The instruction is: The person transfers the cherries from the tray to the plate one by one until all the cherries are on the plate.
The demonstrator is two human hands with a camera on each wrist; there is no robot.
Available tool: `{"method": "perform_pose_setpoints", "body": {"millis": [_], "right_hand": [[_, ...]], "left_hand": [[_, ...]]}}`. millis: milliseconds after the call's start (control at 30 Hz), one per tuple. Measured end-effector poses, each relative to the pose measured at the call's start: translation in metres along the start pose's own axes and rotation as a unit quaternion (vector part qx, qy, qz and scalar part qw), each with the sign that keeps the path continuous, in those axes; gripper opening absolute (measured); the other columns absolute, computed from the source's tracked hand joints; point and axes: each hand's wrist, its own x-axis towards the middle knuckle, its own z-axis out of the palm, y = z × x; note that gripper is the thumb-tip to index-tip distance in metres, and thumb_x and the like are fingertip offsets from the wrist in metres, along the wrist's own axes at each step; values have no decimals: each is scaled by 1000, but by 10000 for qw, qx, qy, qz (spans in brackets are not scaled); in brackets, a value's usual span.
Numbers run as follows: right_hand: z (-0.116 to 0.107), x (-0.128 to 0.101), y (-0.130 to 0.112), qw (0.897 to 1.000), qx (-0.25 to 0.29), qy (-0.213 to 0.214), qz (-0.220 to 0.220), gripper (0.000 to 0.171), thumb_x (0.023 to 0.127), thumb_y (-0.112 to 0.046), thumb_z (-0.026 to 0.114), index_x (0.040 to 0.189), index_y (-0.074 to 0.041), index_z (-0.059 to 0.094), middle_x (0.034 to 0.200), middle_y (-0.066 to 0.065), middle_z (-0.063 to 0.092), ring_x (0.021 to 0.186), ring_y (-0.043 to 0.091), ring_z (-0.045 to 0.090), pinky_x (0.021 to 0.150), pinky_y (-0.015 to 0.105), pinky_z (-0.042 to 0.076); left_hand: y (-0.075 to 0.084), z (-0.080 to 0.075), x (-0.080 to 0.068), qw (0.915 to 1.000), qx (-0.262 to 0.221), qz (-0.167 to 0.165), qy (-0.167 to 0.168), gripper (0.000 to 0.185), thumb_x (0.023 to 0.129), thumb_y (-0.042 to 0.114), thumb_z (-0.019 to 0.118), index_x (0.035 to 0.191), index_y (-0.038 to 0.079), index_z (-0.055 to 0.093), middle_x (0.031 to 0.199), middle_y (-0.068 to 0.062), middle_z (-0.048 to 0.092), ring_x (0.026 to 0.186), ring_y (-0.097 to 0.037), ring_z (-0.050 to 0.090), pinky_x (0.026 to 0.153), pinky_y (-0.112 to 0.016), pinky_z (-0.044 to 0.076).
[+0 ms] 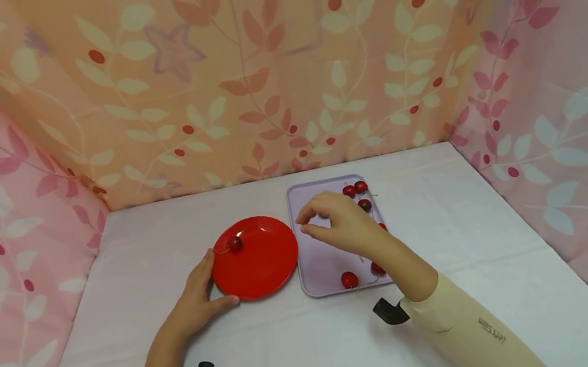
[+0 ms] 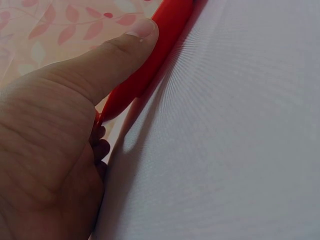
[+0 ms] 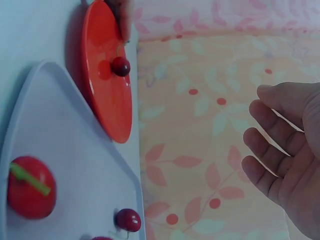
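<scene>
A round red plate (image 1: 267,256) lies on the table with one dark red cherry (image 1: 235,244) near its far left rim, stem pointing left. My left hand (image 1: 197,300) rests against the plate's left side, thumb and fingers spread along the rim. In the left wrist view the thumb (image 2: 120,57) lies on the red edge. My right hand (image 1: 342,224) hovers over the left part of a lilac tray (image 1: 319,267). Its fingers are loosely bent, apart from the thumb, with nothing between them. In the right wrist view the fingers (image 3: 265,145) also look bare.
Several cherries lie in the tray, mostly along its right side, among them one cherry (image 1: 349,280) at the near edge and one cherry (image 1: 365,205) farther back. The tray stands just right of the plate. Patterned cloth (image 1: 258,88) encloses the white table (image 1: 481,232).
</scene>
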Motion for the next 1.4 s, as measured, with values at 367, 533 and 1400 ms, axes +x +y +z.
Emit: {"method": "perform_pose_setpoints", "body": {"millis": [367, 533, 1400], "right_hand": [[-6, -44, 22, 9995, -279, -139, 107, 16, 90, -18, 80, 101, -28, 75, 101, -17, 71, 101, 7, 62, 88, 35, 58], [-6, -66, 32, 9983, -466, -335, -46, 17, 90, -18, 81, 101, -29, 75, 101, -20, 69, 98, 5, 62, 88, 31, 57], [12, -121, 76, 9989, 248, -362, -155, 17, 87, -10, 82, 101, -18, 77, 99, -10, 70, 89, 16, 62, 76, 28, 55]], "left_hand": [[0, 0, 0, 10000, -29, 28, 22, 122, 78, 44, 88, 166, 14, 9, 173, -10, 10, 156, -42, 11, 119, -69, 25], [0, 3, 0, 10000, -52, 24, 5, 121, 78, 45, 88, 166, 11, 11, 173, -11, 11, 156, -42, 11, 120, -69, 22], [0, 1, -1, 9999, 61, -128, -22, 122, 78, 49, 86, 166, 15, 8, 173, -10, 9, 156, -41, 11, 118, -68, 26]]}}
